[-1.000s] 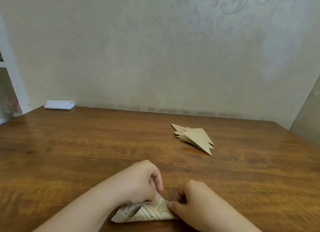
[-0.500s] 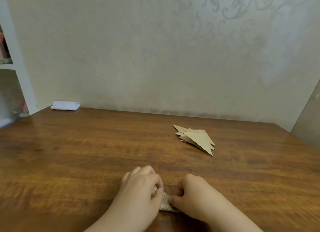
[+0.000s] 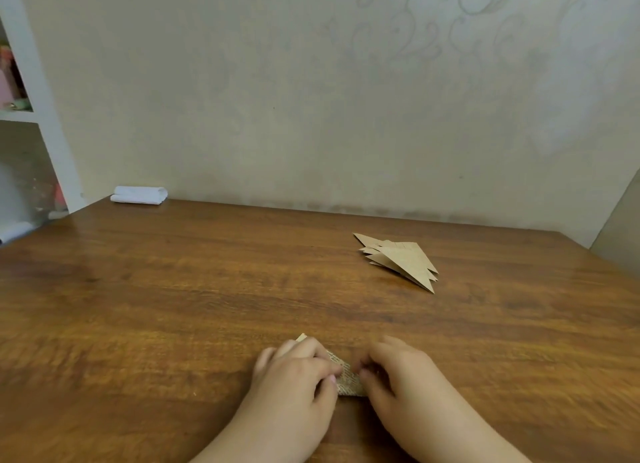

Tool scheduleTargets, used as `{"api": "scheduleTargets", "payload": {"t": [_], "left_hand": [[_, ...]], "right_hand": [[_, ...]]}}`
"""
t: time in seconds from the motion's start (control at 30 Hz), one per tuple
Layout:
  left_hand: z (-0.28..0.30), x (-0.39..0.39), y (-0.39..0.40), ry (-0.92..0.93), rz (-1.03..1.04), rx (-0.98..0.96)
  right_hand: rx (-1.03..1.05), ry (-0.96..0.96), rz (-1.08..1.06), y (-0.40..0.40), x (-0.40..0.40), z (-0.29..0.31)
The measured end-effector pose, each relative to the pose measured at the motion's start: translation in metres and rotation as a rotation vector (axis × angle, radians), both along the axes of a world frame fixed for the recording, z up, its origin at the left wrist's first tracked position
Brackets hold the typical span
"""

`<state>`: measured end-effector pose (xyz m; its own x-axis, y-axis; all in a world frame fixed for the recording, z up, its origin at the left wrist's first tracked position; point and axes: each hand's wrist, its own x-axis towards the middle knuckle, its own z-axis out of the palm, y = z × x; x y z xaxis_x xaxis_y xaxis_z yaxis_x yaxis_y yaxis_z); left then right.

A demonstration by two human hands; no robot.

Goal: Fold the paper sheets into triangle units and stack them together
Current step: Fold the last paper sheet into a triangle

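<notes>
You're mid-fold. Left hand (image 3: 294, 376) and right hand (image 3: 398, 379), fingers curled, pinch a printed paper (image 3: 348, 379) flat on the table (image 3: 173, 289) near your edge; most of it is hidden under your knuckles. Next, likely: press the crease sharp (then carry the piece over). The stack of triangles (image 3: 401, 260) lies well apart, far right, nothing between. A white cloth (image 3: 139, 195) sits at the back left corner.

Printed paper piece (image 3: 348, 379), newsprint-patterned, partly folded, flat on the table (image 3: 173, 289) near its front edge, mostly covered. Stack of folded tan triangle units (image 3: 403, 260), points fanned out, farther back on the table, right of centre.
</notes>
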<state>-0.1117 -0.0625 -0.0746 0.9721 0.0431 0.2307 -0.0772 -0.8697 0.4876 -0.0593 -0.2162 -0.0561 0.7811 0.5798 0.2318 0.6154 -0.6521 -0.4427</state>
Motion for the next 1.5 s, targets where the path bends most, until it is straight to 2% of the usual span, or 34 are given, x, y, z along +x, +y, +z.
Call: {"api": "scheduleTargets", "payload": {"t": [0.3,0.47,0.63,1.1,1.5], "left_hand": [[-0.006,-0.001,0.003,-0.057,-0.001,-0.014],[-0.005,-0.002,0.002,-0.081,0.008,-0.001],[-0.005,-0.003,-0.001,-0.082,0.023,-0.002],[-0.008,-0.003,0.0,-0.065,0.042,0.029],[-0.006,-0.003,-0.003,-0.044,0.058,0.057]], "right_hand": [[-0.033,-0.023,0.183,-0.015,-0.015,-0.006],[-0.015,0.006,0.206,-0.019,-0.017,-0.002],[0.056,0.094,0.122,-0.011,-0.012,0.003],[-0.071,0.114,-0.258,0.006,-0.012,-0.008],[-0.082,0.175,-0.405,-0.016,-0.006,-0.001]]}}
